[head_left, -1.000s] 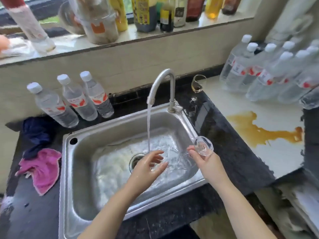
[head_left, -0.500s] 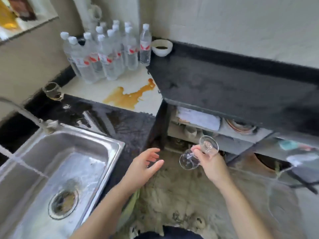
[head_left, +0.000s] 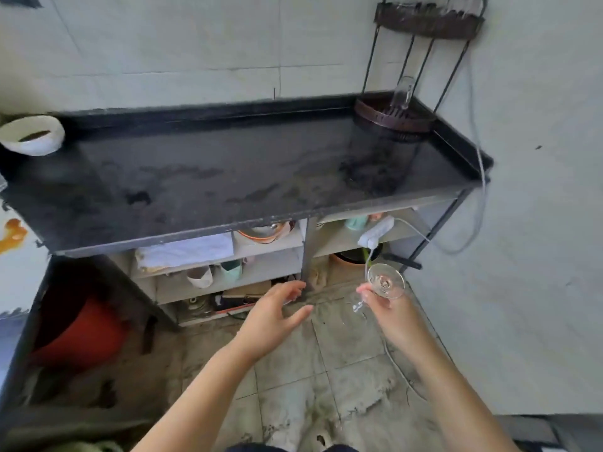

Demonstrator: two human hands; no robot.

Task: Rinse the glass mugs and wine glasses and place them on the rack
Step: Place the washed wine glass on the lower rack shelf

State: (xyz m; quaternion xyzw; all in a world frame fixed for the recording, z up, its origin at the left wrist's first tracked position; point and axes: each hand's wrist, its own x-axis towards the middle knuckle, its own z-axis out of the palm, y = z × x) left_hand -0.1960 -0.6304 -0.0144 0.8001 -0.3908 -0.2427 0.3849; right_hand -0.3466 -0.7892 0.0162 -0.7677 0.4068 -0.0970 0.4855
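Right hand: your right hand (head_left: 390, 316) pinches the wine glass (head_left: 385, 282) by the stem, foot facing the camera, bowl too blurry to make out.
Left hand: your left hand (head_left: 270, 316) holds nothing, fingers loose and spread.
Rack: the rack (head_left: 396, 115) sits on the far right corner of the black counter (head_left: 228, 177), well away from the glass.
Bowl: a white bowl (head_left: 32, 134) sits at the counter's left end.
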